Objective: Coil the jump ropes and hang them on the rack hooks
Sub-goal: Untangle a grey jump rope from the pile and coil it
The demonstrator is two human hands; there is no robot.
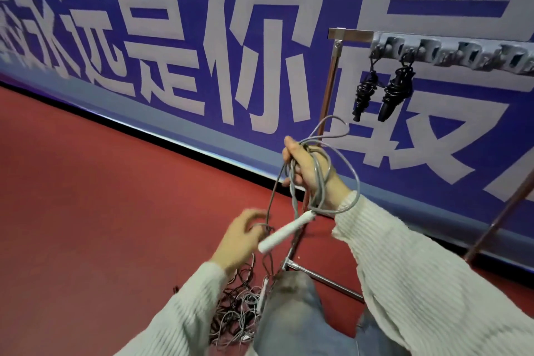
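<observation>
Right hand (306, 170) up, fingers clamped round loops of thin grey jump rope (326, 159), its white plastic handle (284, 230) dangling below. Left hand (239, 240) pinches the trailing strand, blurred. Coiling is underway, I'd say. Next: wind in the slack, then reach the grey hook rail (450, 52) beside two hung black ropes (381, 92). More tangled ropes (237, 312) wait on the red floor (101, 196).

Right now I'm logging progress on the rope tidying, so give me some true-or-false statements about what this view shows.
1. Two coiled black ropes hang on the rack hooks. True.
2. The right hand holds loops of a grey rope. True.
3. The white handle is already on a hook. False: it dangles between the hands.
4. The left hand grips the rack's upright. False: its fingers are at the grey rope.
5. A tangle of ropes lies on the red floor. True.
</observation>
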